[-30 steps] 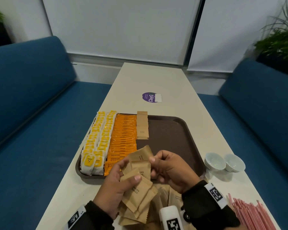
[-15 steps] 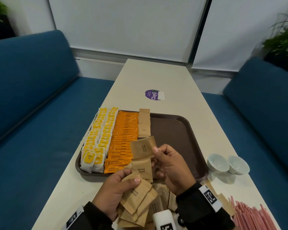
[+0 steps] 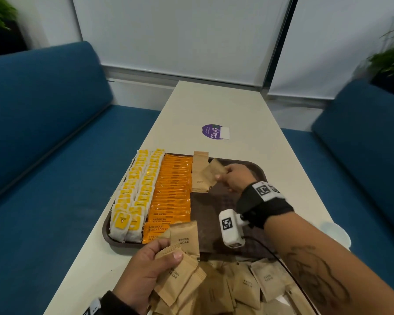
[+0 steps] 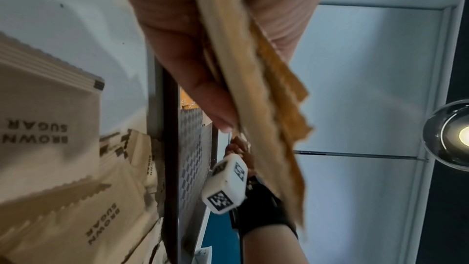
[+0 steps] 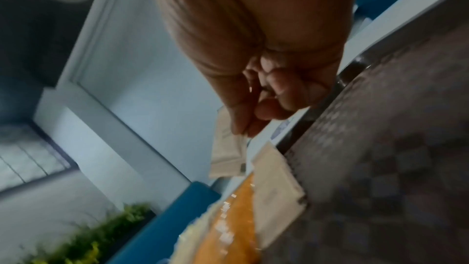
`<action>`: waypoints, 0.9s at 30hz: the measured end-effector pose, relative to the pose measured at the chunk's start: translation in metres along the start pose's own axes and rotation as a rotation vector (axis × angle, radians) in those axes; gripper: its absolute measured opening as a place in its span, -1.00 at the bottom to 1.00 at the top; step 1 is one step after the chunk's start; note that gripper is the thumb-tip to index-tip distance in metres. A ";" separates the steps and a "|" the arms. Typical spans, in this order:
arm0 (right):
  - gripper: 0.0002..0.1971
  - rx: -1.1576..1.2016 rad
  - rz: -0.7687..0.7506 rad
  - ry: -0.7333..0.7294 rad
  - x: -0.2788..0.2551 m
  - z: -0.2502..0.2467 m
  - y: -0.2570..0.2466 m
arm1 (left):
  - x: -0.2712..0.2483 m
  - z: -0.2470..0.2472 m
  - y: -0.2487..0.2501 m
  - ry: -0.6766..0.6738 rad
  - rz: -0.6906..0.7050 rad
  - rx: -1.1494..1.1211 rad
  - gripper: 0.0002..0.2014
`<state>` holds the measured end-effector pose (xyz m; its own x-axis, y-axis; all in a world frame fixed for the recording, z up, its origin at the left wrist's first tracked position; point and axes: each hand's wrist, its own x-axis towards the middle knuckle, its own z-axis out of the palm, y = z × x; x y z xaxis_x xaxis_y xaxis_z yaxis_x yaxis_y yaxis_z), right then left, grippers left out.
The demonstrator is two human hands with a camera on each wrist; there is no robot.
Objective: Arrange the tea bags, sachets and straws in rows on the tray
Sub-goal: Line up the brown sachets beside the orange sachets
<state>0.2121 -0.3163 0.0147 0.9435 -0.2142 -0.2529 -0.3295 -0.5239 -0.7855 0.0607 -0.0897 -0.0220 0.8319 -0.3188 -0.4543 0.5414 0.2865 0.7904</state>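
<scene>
Right hand (image 3: 236, 178) pinches one brown sugar sachet (image 3: 215, 173) by its edge, above the short row of brown sachets (image 3: 200, 178) at the far end of the tray (image 3: 214, 214); whether the sachet touches the row cannot be told. Left hand (image 3: 143, 271) grips a fan of brown sachets (image 3: 180, 267) over the near counter (image 3: 87, 258). The loose pile (image 3: 243, 289) is cut off at the bottom of the head view. The right wrist view is blurred but shows curled fingers (image 5: 286, 93). The left wrist view shows the fan edge-on; its count is indeterminate. Tea bags (image 3: 134, 196) and orange sachets (image 3: 172, 192) lie in rows on the tray's left side.
</scene>
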 end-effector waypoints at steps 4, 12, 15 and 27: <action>-0.82 -0.337 0.155 -0.231 0.025 0.018 -0.002 | 0.001 0.005 0.003 -0.007 0.005 0.023 -0.26; -0.71 -0.616 0.245 -0.260 0.058 0.035 0.000 | 0.006 -0.005 0.002 0.005 0.012 0.018 -0.08; -0.71 -0.700 0.239 -0.249 0.069 0.042 0.003 | 0.009 -0.005 -0.002 -0.011 0.005 0.061 -0.06; -0.71 -0.312 0.165 -0.100 0.031 0.024 -0.003 | 0.005 -0.002 0.001 -0.022 0.027 0.081 -0.51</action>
<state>0.2430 -0.3015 -0.0045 0.8705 -0.2435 -0.4277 -0.4581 -0.7186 -0.5232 0.0660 -0.0892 -0.0246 0.8426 -0.3319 -0.4241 0.5066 0.2212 0.8333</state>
